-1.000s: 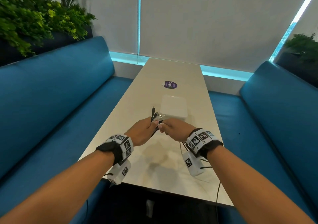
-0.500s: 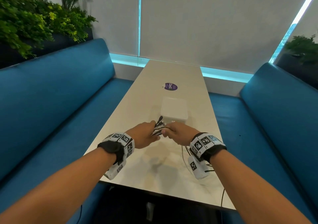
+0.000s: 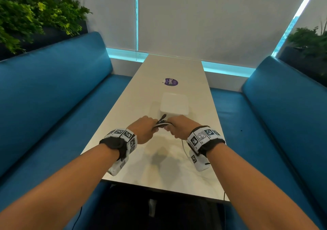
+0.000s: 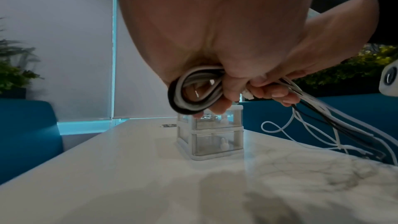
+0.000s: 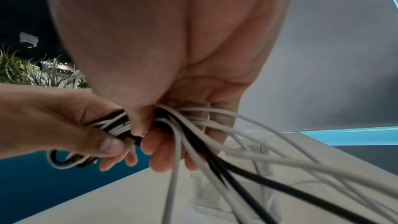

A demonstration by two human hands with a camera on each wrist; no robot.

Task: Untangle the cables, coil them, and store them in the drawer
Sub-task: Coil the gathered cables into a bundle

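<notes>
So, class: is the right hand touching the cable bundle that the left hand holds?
Touching. The right wrist view shows the right hand with fingers curled round the cable bundle just beside the left hand, which grips the looped end.

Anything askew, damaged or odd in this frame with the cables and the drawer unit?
Nothing damaged. The cables are only partly coiled: the left hand grips a black-and-white loop while loose strands trail from the right hand over the table. The drawer unit stands upright, drawers shut.
</notes>
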